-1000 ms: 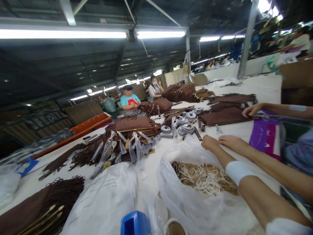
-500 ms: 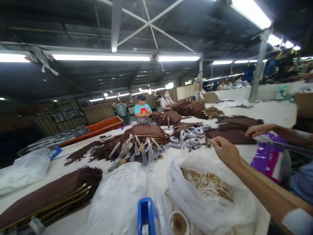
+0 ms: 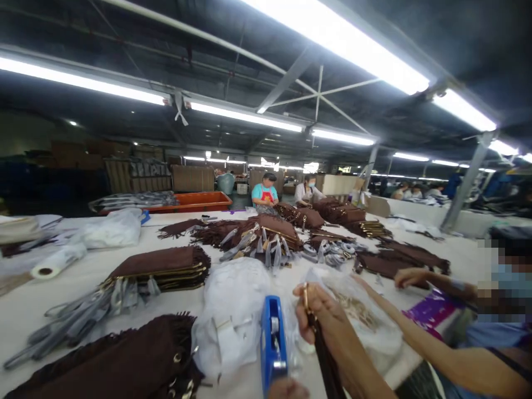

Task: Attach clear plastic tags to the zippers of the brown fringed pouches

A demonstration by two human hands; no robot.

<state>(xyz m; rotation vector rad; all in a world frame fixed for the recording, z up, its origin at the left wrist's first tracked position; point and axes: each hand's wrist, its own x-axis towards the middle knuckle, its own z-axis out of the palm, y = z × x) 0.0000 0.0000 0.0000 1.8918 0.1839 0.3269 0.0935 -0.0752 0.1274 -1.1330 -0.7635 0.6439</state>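
Observation:
My right hand [image 3: 320, 318] is raised over the table with its fingers closed on a dark brown strap [image 3: 328, 366] that has a gold clasp [image 3: 306, 293] at its top. The strap hangs down in front of my forearm. Only a sliver of my left hand [image 3: 286, 389] shows at the bottom edge, just under a blue tape dispenser [image 3: 272, 341]; its fingers are hidden. Behind my right hand lies a clear plastic bag [image 3: 376, 338] of cream cords.
A co-worker sits at the right, with one hand [image 3: 409, 276] on the white table [image 3: 37, 316]. Stacks of brown fringed bags [image 3: 162, 263], wrapped straps [image 3: 257, 244], white plastic bags [image 3: 235, 299] and a tape roll [image 3: 45, 270] cover it. Two people work at the far end.
My right hand has come back from the far pile toward me, carrying the strap with the gold clasp. The view has tilted up and swung left. My left hand now shows at the bottom edge.

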